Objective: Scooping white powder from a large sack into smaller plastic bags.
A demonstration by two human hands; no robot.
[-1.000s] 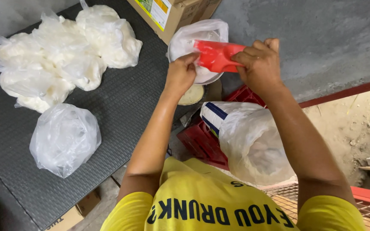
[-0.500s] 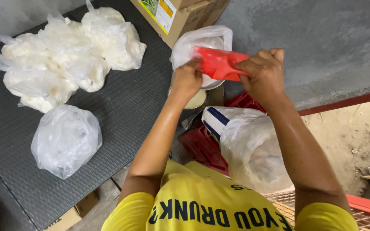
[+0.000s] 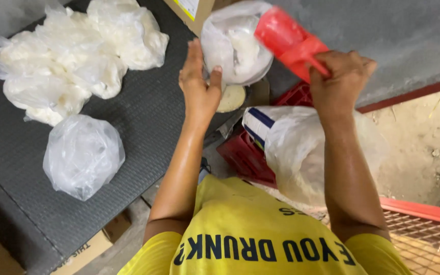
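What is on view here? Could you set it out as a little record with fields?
Left hand: left hand steadies a clear plastic bag of white powder
Right hand: right hand grips a red scoop, tilted over the bag's mouth
Filled bags: a pile of tied bags on the dark mat, one single bag nearer
Below the arms: large sack in a red crate
Behind: cardboard box
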